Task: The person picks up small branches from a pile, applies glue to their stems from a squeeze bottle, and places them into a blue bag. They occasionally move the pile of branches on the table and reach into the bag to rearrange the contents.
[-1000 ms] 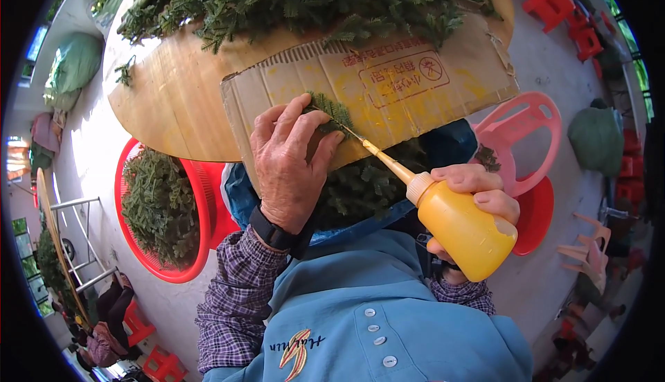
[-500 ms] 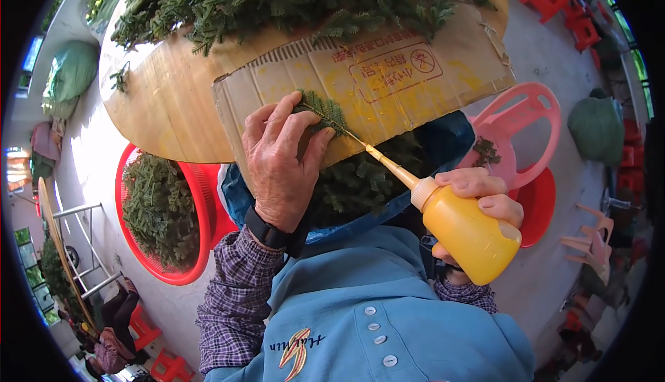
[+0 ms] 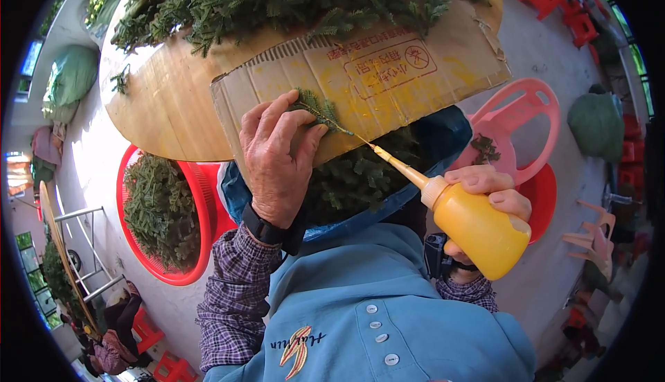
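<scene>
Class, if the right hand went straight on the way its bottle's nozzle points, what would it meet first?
The right hand, its yellow bottle leading, would probably first meet the stem of the green sprig that the left hand holds. Nozzle tip and stem look close; whether they touch is unclear.

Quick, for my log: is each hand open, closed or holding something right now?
Left hand: holding a small green, needle-leaved sprig at its fingertips.
Right hand: closed around a yellow plastic squeeze bottle with a tapered nozzle.
</scene>
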The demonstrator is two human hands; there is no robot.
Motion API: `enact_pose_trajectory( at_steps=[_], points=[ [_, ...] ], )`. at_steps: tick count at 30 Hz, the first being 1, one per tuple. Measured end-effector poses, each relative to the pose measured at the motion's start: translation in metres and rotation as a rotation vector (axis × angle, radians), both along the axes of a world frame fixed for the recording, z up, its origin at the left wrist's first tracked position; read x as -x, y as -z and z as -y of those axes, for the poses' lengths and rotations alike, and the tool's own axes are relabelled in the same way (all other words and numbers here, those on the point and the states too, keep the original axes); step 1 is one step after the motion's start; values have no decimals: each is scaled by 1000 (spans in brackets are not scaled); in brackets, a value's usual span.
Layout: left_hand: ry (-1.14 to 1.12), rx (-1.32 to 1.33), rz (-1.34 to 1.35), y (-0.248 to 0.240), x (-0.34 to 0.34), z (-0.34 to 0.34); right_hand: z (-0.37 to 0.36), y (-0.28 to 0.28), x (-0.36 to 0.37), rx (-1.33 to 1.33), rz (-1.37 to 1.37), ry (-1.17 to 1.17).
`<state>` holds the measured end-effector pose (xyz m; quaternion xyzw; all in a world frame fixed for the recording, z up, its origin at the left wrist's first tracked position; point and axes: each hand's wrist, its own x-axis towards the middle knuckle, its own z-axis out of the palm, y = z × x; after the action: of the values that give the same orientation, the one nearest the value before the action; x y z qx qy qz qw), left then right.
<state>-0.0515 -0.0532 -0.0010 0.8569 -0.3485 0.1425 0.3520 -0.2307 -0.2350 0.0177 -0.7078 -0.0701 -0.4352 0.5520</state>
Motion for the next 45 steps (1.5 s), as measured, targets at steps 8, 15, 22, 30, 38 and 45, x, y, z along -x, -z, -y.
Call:
enact_pose_trajectory(
  at_steps=[8,15,22,30,38,45],
  points=[
    [288,81,-166,-50,37,-52,21,4,18,-47,65,117],
    [460,-284,-376,48,41,-42,30,6,18,84,11,96],
    [455,-623,-501,125,17,-17,34,9,25,65,18,122],
    [316,-508,-701,219,46,-35,30,6,18,-51,9,88],
    [452,-701,-571,185,30,-28,38,-1,5,15,25,53],
    [543,-488,-292,74,40,-44,32,-12,6,21,44,55]
  ],
)
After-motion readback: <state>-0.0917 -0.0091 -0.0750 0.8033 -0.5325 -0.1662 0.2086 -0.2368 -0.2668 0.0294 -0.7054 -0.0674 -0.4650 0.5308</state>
